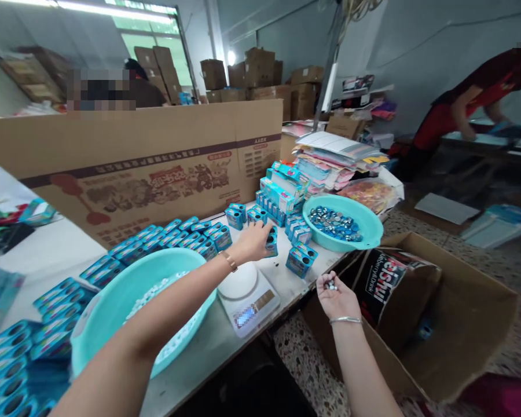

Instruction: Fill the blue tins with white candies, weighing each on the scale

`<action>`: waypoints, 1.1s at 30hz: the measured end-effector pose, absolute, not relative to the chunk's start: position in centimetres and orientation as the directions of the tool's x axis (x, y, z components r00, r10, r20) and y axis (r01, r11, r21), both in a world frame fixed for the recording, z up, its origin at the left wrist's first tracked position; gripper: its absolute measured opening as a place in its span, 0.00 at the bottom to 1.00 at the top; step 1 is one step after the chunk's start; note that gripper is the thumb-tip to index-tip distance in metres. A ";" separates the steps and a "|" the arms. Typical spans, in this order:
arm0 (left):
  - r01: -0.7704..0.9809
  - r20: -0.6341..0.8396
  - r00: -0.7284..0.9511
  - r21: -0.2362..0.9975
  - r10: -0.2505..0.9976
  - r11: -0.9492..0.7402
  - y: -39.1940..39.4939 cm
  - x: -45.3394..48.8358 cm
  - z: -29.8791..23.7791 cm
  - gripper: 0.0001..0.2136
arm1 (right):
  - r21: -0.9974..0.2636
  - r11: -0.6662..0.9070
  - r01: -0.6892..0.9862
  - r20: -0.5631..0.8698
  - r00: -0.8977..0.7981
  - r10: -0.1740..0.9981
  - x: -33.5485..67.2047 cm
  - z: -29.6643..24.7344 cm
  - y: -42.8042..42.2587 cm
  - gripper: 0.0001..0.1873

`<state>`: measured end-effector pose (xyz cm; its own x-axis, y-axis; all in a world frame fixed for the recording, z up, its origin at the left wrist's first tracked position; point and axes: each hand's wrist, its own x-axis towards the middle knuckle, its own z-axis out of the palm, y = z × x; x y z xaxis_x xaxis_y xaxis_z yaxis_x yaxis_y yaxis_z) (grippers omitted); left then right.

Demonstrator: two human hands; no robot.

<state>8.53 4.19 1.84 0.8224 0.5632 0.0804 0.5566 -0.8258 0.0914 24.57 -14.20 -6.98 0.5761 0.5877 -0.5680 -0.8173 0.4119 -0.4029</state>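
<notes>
Left hand [254, 242] reaches across the scale [247, 296], fingers closed on a small blue box [271, 240] standing on the table [61, 255]. Right hand [336, 295] cupped, palm up, around small shiny pieces [330, 284], off the table edge above the floor. Risk: tilting that palm could spill pieces; the forearm could nudge the scale.

I see a long cardboard box [147, 168] along the table's back edge, a white kitchen scale [247, 295] near the front, a teal basin of white pieces [113, 301] beside it, a paper stack [334, 156] far right, an open carton [460, 313] on the floor.
</notes>
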 end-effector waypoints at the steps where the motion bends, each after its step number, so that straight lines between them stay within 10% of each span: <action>1: 0.585 0.067 0.805 0.076 0.589 -0.808 3.7 7.4 2.6 0.30 | -0.403 0.406 -0.820 -0.567 0.572 0.592 24.6 -7.1 -13.9 0.12; 12: 0.793 -0.149 0.604 0.017 0.783 -0.609 0.2 0.6 -0.4 0.34 | -0.288 0.316 -0.904 -0.660 0.427 0.619 21.4 -4.8 -12.5 0.15; 22: 0.715 0.110 0.654 0.234 0.748 -0.659 -1.5 -6.0 5.6 0.28 | -0.378 0.218 -0.900 -0.623 0.421 0.659 20.3 -5.2 -10.8 0.15; 27: 0.852 0.211 0.434 0.221 0.876 -0.475 -3.4 -13.3 8.3 0.27 | -0.515 0.058 -0.855 -0.374 0.284 0.883 17.7 -3.9 -7.1 0.08; 30: 0.927 0.253 0.216 0.251 0.943 -0.279 -5.1 -17.3 7.2 0.28 | -0.782 -0.040 -0.622 -0.111 0.075 0.991 12.0 -3.1 -3.4 0.06; 33: 0.928 0.306 -0.069 0.370 0.949 -0.052 -7.0 -19.4 4.5 0.29 | -0.994 0.046 0.101 0.015 -0.288 0.957 4.6 -3.1 0.5 0.07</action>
<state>-19.43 -7.03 4.46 -0.0690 0.9494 0.3063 0.9278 -0.0517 0.3695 4.56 0.54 -3.09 -0.2885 0.9574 0.0146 0.1009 0.0456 -0.9939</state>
